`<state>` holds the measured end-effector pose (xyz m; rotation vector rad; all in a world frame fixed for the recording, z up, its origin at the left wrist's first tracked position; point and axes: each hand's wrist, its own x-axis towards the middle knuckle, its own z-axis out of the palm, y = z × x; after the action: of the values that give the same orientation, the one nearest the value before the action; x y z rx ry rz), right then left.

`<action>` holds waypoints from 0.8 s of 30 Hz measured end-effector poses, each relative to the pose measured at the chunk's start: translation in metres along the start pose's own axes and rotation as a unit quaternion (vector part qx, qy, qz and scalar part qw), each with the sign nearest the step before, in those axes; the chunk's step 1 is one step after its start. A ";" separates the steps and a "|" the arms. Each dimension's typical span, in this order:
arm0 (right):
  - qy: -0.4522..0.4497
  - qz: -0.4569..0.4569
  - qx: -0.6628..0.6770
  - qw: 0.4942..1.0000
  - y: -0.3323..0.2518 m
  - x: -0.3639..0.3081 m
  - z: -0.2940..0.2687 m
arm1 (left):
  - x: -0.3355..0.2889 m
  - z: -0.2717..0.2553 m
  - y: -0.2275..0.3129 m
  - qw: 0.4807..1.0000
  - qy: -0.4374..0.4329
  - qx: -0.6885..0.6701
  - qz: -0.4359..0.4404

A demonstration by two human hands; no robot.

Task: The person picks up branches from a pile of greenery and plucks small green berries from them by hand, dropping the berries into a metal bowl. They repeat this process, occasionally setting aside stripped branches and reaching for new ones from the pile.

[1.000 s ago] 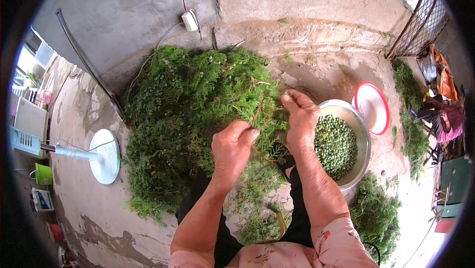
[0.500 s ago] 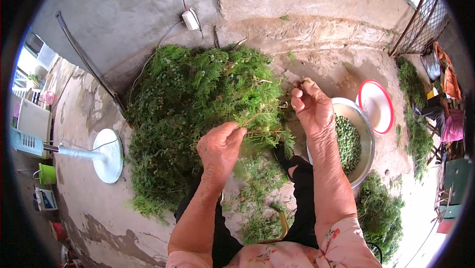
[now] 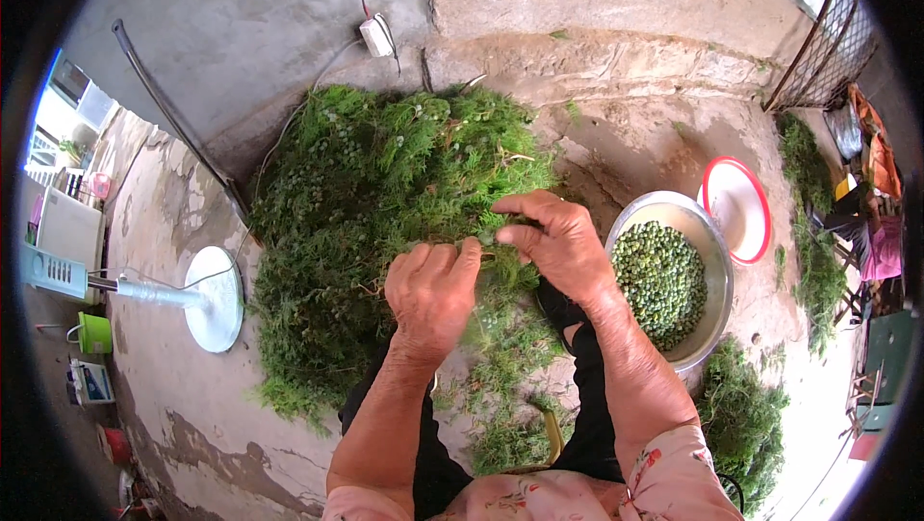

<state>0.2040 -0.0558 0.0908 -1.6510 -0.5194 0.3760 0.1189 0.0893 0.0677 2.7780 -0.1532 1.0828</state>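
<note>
In front of me lies a big heap of evergreen branches (image 3: pixel 327 261) bearing small pale green cones. Over its near right side my left hand (image 3: pixel 431 290) is closed, knuckles up, on an evergreen sprig whose stem barely shows between the hands. Just right of it, my right hand (image 3: pixel 561 247) has curled fingers, with thumb and forefinger bent toward the sprig's end; what lies between them is too small to make out. Beside my right forearm stands a metal bowl (image 3: pixel 717 302) holding many small round green cones (image 3: pixel 659 280).
A white basin with a red rim (image 3: pixel 736 208) leans beyond the bowl. More cut greenery (image 3: pixel 741 420) lies at the right and between my legs. To the left stand a fan's round base (image 3: pixel 214 300) and a green bucket (image 3: pixel 93 335). A wall (image 3: pixel 597 1) runs behind the heap.
My right hand has come left and down from above the bowl's edge to beside my left hand. The left hand has turned knuckles up, and its sprig is now mostly hidden.
</note>
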 end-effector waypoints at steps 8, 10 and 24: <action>-0.021 -0.158 -0.198 0.967 0.016 0.003 0.001 | 0.001 -0.007 -0.004 0.998 -0.016 -0.039 -0.045; -0.004 -0.074 -0.115 0.991 0.017 0.002 0.005 | 0.000 -0.002 -0.005 0.998 0.004 -0.046 -0.032; 0.060 -0.160 -0.235 0.957 0.025 0.001 0.023 | -0.001 -0.004 -0.005 0.997 -0.008 -0.068 -0.017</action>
<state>0.1957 -0.0382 0.0633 -1.9875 -0.8148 -0.1008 0.1162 0.0953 0.0688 2.6585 -0.1755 1.0037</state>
